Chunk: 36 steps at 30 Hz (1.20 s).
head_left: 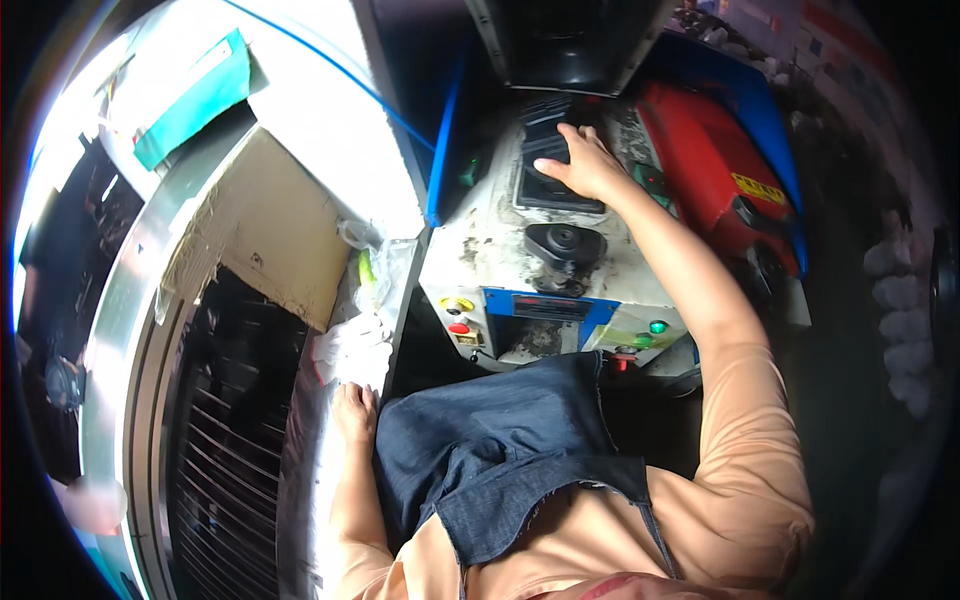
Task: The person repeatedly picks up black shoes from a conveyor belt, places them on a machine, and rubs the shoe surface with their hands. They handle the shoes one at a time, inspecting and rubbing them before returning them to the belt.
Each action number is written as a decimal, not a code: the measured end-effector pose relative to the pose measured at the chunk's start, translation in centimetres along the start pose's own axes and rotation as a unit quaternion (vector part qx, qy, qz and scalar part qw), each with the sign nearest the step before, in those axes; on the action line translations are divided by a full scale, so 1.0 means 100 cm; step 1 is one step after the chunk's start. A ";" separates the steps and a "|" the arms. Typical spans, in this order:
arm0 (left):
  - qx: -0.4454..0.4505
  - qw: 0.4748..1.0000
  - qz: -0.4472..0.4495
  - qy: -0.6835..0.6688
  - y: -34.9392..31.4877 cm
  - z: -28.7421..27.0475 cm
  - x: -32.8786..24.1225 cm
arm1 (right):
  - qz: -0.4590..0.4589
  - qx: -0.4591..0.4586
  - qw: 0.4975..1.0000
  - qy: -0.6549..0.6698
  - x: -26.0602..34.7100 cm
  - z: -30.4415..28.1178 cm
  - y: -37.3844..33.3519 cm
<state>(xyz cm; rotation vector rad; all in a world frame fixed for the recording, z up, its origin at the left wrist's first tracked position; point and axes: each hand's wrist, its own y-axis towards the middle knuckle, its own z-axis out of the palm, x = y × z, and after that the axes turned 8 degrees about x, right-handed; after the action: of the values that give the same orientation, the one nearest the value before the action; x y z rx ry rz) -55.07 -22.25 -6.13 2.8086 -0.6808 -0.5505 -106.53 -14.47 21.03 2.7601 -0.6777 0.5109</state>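
Note:
Up on the worn white machine top, my right hand lies over a black ribbed piece. Its thumb points left, apart from the fingers, and I see nothing gripped in it. Just below sits a black round-topped fitting. My left hand is low on the narrow ledge at my left, fingers curled and partly hidden. Crumpled white material lies directly beyond it; whether the fingers hold any of that I cannot make out.
The machine's front carries a red button, a green button and a red knob. A red cover stands at right. Left are a cardboard sheet and dark slatted rack. A black hood overhangs the far side.

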 end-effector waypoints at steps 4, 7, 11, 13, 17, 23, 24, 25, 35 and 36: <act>-0.009 1.000 -0.003 -0.014 -0.002 -0.007 -0.005 | 0.121 0.070 0.975 -0.172 0.034 0.033 0.050; -0.006 1.000 -0.012 -0.026 -0.006 -0.009 -0.002 | 0.147 0.050 0.961 -0.229 0.033 0.049 0.060; -0.001 0.999 -0.006 -0.040 0.003 -0.005 -0.015 | 0.099 -0.022 0.995 0.021 -0.060 0.021 0.065; 0.010 0.999 -0.020 -0.042 -0.002 -0.009 -0.010 | 0.099 -0.035 0.916 0.388 -0.049 0.003 0.042; -0.003 0.999 -0.007 -0.052 -0.001 -0.008 -0.010 | 0.091 -0.043 0.705 0.702 -0.050 -0.034 -0.008; -0.018 0.949 -0.077 -0.306 -0.004 0.005 0.020 | -0.069 0.077 0.597 0.795 -0.011 -0.030 -0.126; -0.018 0.905 -0.068 -0.419 -0.003 -0.004 -0.006 | -0.089 0.091 0.578 0.806 -0.003 -0.022 -0.145; 0.101 0.886 -0.040 -0.451 -0.001 -0.027 -0.038 | -0.104 0.107 0.559 0.816 0.004 -0.012 -0.164; 0.249 0.313 0.033 -0.916 -0.033 -0.121 -0.191 | -0.171 0.248 0.593 0.747 0.078 0.107 -0.286; 0.256 0.330 0.021 -0.908 -0.043 -0.122 -0.184 | -0.165 0.264 0.649 0.694 0.062 0.113 -0.285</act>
<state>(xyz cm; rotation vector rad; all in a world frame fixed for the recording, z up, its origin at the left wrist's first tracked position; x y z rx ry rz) -63.71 -8.51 9.45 0.7257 -1.0276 -3.7961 -84.44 3.97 8.73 1.7535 0.4332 2.5164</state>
